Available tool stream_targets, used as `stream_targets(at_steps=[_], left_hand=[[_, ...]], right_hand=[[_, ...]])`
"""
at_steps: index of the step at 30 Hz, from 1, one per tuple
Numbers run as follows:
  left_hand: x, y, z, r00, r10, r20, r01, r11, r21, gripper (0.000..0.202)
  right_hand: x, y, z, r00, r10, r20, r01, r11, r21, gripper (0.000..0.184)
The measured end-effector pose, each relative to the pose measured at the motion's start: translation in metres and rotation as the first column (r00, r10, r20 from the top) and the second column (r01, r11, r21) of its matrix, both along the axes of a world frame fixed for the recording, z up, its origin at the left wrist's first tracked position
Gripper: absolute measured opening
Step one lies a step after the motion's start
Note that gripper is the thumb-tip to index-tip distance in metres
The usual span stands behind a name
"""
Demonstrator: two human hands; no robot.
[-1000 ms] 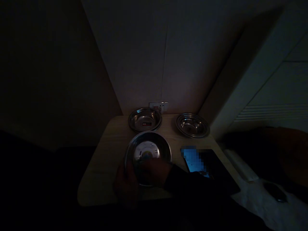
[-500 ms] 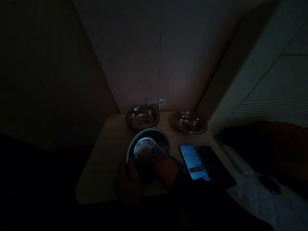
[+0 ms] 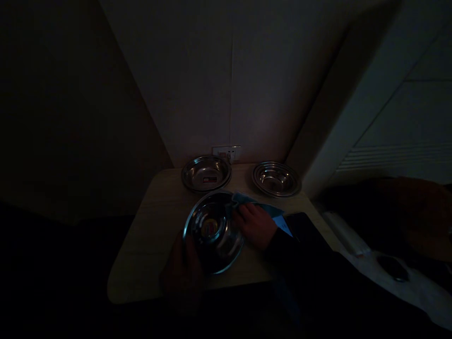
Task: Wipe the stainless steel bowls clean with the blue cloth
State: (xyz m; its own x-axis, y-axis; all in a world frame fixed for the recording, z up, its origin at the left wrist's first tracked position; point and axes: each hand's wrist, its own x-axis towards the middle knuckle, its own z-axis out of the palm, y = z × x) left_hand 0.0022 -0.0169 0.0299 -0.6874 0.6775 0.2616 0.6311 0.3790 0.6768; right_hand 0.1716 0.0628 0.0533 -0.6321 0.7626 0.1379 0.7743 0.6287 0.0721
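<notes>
A shiny metal bowl (image 3: 222, 247) with a round label on its inner bottom is tilted above the front of the small table. My left hand (image 3: 183, 263) grips its left rim, thumb on the inner side; the other fingers are dark and mostly hidden. At the bowl's upper right rim, my right hand (image 3: 254, 225) is closed on a blue-green cloth (image 3: 243, 198). The cloth lies against the rim, and one end sticks out to the right, over the lit screen of a phone or tablet (image 3: 283, 224).
On the wooden table (image 3: 141, 254), several metal bowls stand in two stacks, one back left (image 3: 201, 176) and one back right (image 3: 277, 181). A wall socket (image 3: 226, 152) is behind them. Right of the table, a dark oval object (image 3: 391, 268) lies on pale fabric. The room is very dim.
My right hand has moved with the cloth from inside the bowl up and right to its rim. The bowl has tilted, and my right arm covers more of the lit screen.
</notes>
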Motion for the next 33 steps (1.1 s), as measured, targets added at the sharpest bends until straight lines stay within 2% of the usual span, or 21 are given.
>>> stream_targets(at_steps=[2, 6, 8, 12, 17, 23, 28, 33], left_hand=[[0.001, -0.001, 0.000, 1.000, 0.011, -0.025, -0.011, 1.000, 0.006, 0.032], [0.003, -0.003, 0.002, 0.998, 0.014, -0.055, -0.012, 0.999, 0.031, 0.032], [0.004, -0.004, 0.003, 0.998, 0.003, -0.064, -0.001, 0.999, 0.033, 0.032], [0.009, -0.007, 0.007, 0.997, -0.057, -0.050, 0.060, 0.997, 0.055, 0.033], [0.016, -0.010, 0.016, 0.993, -0.108, -0.042, 0.112, 0.990, 0.087, 0.032], [0.019, -0.009, 0.017, 0.986, -0.111, -0.123, 0.126, 0.984, 0.122, 0.031], [0.020, -0.008, 0.014, 0.985, -0.111, -0.133, 0.125, 0.987, 0.099, 0.033], [0.020, -0.008, 0.010, 0.978, -0.128, -0.164, 0.142, 0.987, 0.075, 0.032]], right_hand=[[0.000, -0.012, -0.006, 0.999, -0.051, 0.005, 0.051, 0.998, -0.024, 0.024], [-0.002, -0.052, -0.019, 0.988, -0.156, 0.000, 0.152, 0.963, -0.223, 0.026], [-0.003, -0.062, -0.023, 0.979, -0.205, 0.021, 0.202, 0.937, -0.284, 0.030], [-0.004, -0.051, -0.026, 0.962, -0.262, 0.078, 0.273, 0.926, -0.261, 0.039], [-0.006, -0.028, -0.026, 0.966, -0.246, 0.079, 0.258, 0.940, -0.224, 0.042], [-0.011, -0.031, -0.024, 0.971, -0.214, 0.111, 0.238, 0.923, -0.302, 0.039], [-0.012, -0.027, -0.022, 0.969, -0.232, 0.087, 0.247, 0.934, -0.258, 0.040], [-0.014, -0.029, -0.023, 0.969, -0.227, 0.096, 0.245, 0.927, -0.283, 0.035]])
